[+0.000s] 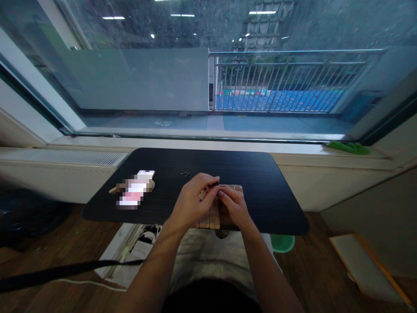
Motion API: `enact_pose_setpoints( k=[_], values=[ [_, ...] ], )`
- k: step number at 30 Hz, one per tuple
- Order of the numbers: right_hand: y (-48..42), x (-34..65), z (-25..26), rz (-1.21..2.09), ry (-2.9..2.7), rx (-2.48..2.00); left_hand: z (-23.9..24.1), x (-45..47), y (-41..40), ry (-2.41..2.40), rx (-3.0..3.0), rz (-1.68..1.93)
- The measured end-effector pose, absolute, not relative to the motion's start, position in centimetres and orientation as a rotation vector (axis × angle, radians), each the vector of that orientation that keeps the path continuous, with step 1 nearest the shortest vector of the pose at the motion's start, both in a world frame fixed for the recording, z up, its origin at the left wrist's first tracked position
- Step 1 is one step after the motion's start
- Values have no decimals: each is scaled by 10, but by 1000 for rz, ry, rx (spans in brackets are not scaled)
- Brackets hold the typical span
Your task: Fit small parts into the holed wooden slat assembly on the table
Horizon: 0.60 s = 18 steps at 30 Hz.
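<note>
Both my hands meet over the near edge of a small black table. My left hand is closed, its thumb and forefinger pinching a small dark object. My right hand is closed too, fingertips pressed against the same dark object. Under the hands lies a wooden piece made of slats, partly hidden by them. Two small dark screws or pins lie on the table just beyond my left hand.
A white phone and a blurred pink-and-white item lie on the table's left part. A wide window and sill run behind the table, with a green cloth at the right. A green bin stands under the table.
</note>
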State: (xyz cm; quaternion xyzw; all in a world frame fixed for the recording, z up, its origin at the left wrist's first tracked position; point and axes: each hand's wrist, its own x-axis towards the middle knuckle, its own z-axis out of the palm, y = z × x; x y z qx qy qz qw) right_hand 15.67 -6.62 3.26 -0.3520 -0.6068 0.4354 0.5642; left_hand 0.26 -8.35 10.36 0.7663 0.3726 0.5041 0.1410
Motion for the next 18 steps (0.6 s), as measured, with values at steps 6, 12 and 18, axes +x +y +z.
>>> enact_pose_setpoints(
  k=[6, 12, 18],
  values=[
    [-66, 157, 31, 1019, -1413, -849, 102, 2, -82, 1077, 2214, 1443],
    [-66, 157, 32, 1003, -1415, -841, 102, 2, -83, 1054, 2231, 1458],
    [-66, 158, 31, 1039, -1409, -843, 104, 2, -83, 1051, 2218, 1461]
  ],
)
